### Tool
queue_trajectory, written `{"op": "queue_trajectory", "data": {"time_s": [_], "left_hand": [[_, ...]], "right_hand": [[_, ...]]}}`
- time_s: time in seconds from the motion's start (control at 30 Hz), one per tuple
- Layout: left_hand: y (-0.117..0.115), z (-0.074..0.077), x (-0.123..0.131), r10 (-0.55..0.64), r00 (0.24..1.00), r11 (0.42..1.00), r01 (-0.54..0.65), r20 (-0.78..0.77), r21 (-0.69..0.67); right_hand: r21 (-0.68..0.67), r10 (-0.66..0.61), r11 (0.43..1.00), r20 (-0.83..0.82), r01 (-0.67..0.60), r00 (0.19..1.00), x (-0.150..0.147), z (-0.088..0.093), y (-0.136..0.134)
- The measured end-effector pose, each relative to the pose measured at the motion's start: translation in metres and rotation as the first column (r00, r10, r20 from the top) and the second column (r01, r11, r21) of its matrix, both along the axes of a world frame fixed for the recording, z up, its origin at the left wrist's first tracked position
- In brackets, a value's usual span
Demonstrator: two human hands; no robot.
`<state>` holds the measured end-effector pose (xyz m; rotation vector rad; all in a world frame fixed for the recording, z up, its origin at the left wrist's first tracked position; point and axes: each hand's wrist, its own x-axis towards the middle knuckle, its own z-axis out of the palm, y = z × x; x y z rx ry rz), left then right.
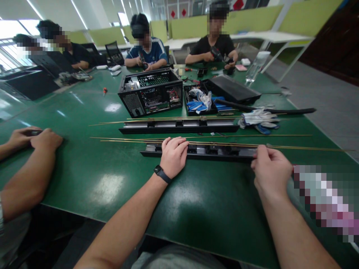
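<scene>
Near me on the green table lies a long black channel bar (207, 154) with dark blocks along its silvery inside. My left hand (175, 155), with a dark watch at the wrist, is laid over the bar left of its middle, fingers curved across to its far side. At the bar's right end my right hand (270, 166) is closed, thumb and fingers pinched together on it; the exact contact is partly hidden. Thin brass-coloured rods (303, 147) run along the bar's far edge and past both ends. A similar bar (179, 129) lies parallel beyond, with more rods.
An open black computer case (151, 93) stands farther back. Beside it are a black tray with gloves (200, 101), a loose glove (260, 119) and a clear bottle (256, 67). A neighbour's hands (46, 140) rest at left. Several people sit across the table.
</scene>
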<state>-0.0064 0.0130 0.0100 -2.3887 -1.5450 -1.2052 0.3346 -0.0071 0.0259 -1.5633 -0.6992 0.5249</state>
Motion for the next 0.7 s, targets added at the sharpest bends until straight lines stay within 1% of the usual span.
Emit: {"op": "queue_trajectory", "data": {"time_s": [0.07, 0.17, 0.3, 0.4, 0.5, 0.57, 0.7], "left_hand": [[-0.001, 0.0, 0.001, 0.0, 1.0, 1.0, 0.0, 0.005, -0.02], [-0.003, 0.001, 0.003, -0.018, 1.0, 0.999, 0.018, -0.001, -0.037], [-0.003, 0.001, 0.005, -0.044, 0.998, 0.997, 0.04, -0.053, -0.07], [-0.002, 0.0, 0.006, -0.039, 0.997, 0.997, 0.034, -0.07, -0.075], [-0.002, -0.002, 0.006, -0.033, 0.998, 0.999, 0.03, -0.059, -0.045], [-0.002, -0.003, 0.007, -0.033, 0.998, 0.999, 0.032, -0.051, -0.031], [-0.002, -0.004, 0.009, -0.024, 0.999, 0.999, 0.023, -0.039, -0.037]], "right_hand": [[-0.036, 0.049, 0.998, -0.161, -0.056, 0.986, -0.005, 0.007, 0.001], [-0.066, 0.131, 0.986, -0.261, -0.153, 0.956, -0.011, 0.014, 0.002], [-0.065, 0.184, 0.973, -0.364, -0.222, 0.913, -0.011, 0.019, 0.005], [-0.059, 0.169, 0.975, -0.433, -0.215, 0.885, -0.008, 0.024, 0.008], [-0.085, 0.098, 0.984, -0.484, -0.158, 0.87, -0.005, 0.028, 0.009], [-0.111, 0.058, 0.986, -0.487, -0.127, 0.872, -0.004, 0.03, 0.009], [-0.118, 0.082, 0.981, -0.471, -0.156, 0.879, -0.003, 0.033, 0.011]]}}
